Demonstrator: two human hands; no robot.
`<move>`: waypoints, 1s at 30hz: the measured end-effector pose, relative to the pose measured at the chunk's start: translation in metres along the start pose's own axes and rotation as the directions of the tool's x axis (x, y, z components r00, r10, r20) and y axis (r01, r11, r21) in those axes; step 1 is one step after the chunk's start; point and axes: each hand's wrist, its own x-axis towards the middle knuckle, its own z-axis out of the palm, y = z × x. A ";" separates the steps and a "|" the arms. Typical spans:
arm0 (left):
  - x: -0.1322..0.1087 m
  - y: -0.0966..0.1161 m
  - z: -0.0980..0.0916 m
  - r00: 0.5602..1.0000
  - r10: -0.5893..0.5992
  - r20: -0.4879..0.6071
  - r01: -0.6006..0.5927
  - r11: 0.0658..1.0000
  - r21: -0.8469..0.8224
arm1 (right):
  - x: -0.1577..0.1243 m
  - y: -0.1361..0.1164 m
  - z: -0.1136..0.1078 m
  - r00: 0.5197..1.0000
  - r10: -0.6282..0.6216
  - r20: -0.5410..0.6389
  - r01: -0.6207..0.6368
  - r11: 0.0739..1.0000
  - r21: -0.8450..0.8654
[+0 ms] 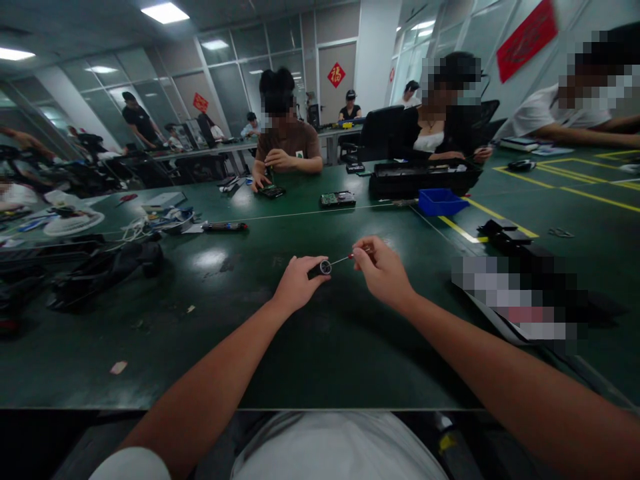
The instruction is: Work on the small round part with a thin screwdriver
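My left hand is closed around a small dark cylindrical handle with a silver round end, held just above the green table. My right hand pinches a thin metal bit with a red band, and the bit's tip meets the handle's silver end. Both hands hover over the middle of the table in front of me.
A blue bin, a long black case and a circuit board lie farther back. A black screwdriver and tangled cables sit left. Black gear lies right. Other people sit across the table and at the right.
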 end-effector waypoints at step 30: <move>0.001 0.003 -0.005 1.000 0.020 0.024 -0.021 0.999 0.042 | 0.014 0.039 0.009 0.945 0.322 -0.062 -0.245 0.818 0.521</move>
